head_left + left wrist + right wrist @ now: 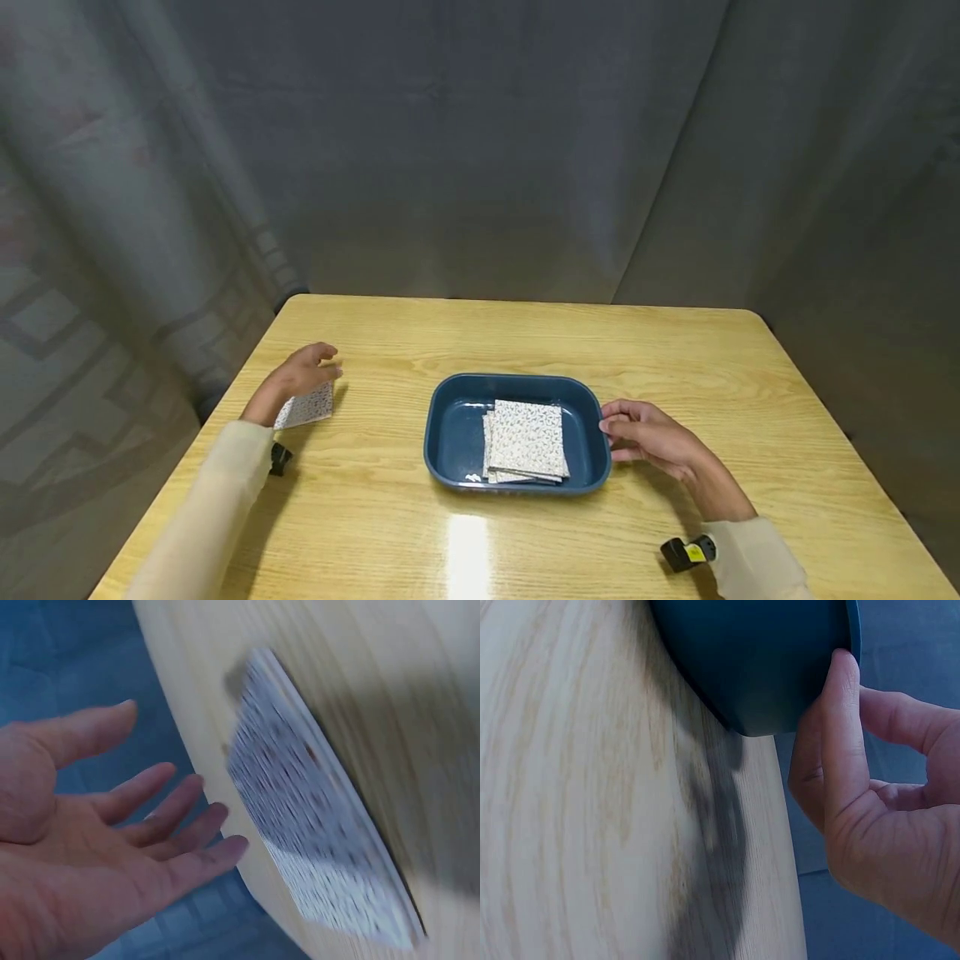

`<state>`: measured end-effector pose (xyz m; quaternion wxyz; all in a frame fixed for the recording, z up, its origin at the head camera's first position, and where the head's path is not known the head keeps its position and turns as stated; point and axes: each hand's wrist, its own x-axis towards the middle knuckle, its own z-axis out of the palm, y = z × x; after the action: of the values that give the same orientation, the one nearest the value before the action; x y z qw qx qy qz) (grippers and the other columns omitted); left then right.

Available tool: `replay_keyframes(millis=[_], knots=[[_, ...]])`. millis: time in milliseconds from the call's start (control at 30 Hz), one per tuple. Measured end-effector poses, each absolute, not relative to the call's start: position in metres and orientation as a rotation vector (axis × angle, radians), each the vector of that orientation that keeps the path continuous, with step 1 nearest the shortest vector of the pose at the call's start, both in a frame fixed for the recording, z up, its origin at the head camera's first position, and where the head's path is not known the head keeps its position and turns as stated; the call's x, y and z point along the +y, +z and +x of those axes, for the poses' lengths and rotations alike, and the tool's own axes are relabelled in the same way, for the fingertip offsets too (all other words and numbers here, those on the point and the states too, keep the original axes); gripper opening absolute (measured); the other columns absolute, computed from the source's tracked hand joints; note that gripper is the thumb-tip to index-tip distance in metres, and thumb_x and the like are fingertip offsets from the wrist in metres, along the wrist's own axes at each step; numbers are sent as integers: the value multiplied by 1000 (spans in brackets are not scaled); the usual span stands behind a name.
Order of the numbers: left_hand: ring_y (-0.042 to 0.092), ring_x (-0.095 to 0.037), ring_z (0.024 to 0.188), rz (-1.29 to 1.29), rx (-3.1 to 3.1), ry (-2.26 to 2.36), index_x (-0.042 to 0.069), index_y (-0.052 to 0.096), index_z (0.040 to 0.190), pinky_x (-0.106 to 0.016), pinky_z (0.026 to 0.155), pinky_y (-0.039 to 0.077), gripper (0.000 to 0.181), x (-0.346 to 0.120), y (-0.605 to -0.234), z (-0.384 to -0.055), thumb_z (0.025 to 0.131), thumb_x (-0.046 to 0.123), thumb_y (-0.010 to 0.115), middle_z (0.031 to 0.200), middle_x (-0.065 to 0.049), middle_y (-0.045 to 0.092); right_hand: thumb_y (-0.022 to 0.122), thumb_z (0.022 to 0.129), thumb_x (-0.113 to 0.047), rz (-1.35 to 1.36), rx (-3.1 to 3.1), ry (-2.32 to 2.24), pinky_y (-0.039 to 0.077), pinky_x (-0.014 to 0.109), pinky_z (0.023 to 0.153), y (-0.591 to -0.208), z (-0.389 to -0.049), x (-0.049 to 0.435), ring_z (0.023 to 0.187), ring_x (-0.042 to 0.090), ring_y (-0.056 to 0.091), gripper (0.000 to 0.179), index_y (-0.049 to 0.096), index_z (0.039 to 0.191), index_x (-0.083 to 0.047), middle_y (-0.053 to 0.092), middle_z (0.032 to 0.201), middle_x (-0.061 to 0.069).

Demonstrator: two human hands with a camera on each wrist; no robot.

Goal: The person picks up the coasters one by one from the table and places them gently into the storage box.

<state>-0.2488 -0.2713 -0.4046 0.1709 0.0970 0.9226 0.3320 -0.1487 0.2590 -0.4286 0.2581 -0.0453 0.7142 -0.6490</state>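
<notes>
On the left of the table, a thin white square piece with dark speckles (307, 407) lies partly under my left hand (302, 372). The left wrist view has the same square (315, 817) beside my spread fingers, with a gap between and nothing in the hand. A dark blue rectangular dish (456, 442) stands at the middle, holding a loose, uneven stack of similar speckled squares (528, 437). My right hand (652, 433) grips the dish's right rim with thumb and fingertips. Seen from the right wrist, one fingertip lies against the dish's outer wall (757, 667).
The light wooden table (360, 517) has rounded far corners. Grey curtains (480, 167) hang behind it and along both sides. Black wrist devices sit at both cuffs, the right one (686, 552) bearing a yellow label.
</notes>
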Motion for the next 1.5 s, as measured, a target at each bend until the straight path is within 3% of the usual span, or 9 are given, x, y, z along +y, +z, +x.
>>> replay_keyframes(millis=[133,333,633,933,1233,1500], knots=[[29,-60,135,243,2592,757,-20,22,146,-67,106,36,68,-284,-408,-249,98,12,59,148,-44,25,56,100,-10,-122,1934,-1762,61,30,74,-429,-149,259,85,15,62,31,46,120,12,58,94,6],[26,-59,137,190,2617,575,-17,24,147,-67,107,35,84,-291,-412,-252,89,18,75,149,-43,23,56,100,-10,-119,1933,-1763,61,29,74,-428,-149,260,85,14,62,30,45,119,11,58,94,6],[22,-61,136,101,2611,467,-12,24,149,-69,104,36,87,-291,-414,-252,88,22,76,151,-44,10,56,100,-10,-121,1933,-1759,61,29,74,-428,-149,260,86,15,62,31,45,120,11,59,95,7],[35,-58,124,128,2685,438,-12,37,141,-64,96,44,81,-292,-414,-252,84,25,81,137,-40,36,56,100,-9,-124,1934,-1756,61,29,74,-427,-149,262,85,15,62,29,45,119,10,58,94,7],[47,-44,106,124,2720,427,-13,44,133,-55,88,49,78,-289,-414,-253,80,27,85,123,-35,45,56,100,-10,-122,1935,-1753,61,29,74,-427,-149,263,86,15,62,31,45,121,11,58,95,7],[46,-38,97,73,2770,413,-10,45,128,-51,83,48,79,-287,-407,-252,75,28,89,112,-30,47,56,101,-9,-133,1935,-1757,61,29,73,-426,-150,264,86,15,62,30,45,120,11,58,95,7]])
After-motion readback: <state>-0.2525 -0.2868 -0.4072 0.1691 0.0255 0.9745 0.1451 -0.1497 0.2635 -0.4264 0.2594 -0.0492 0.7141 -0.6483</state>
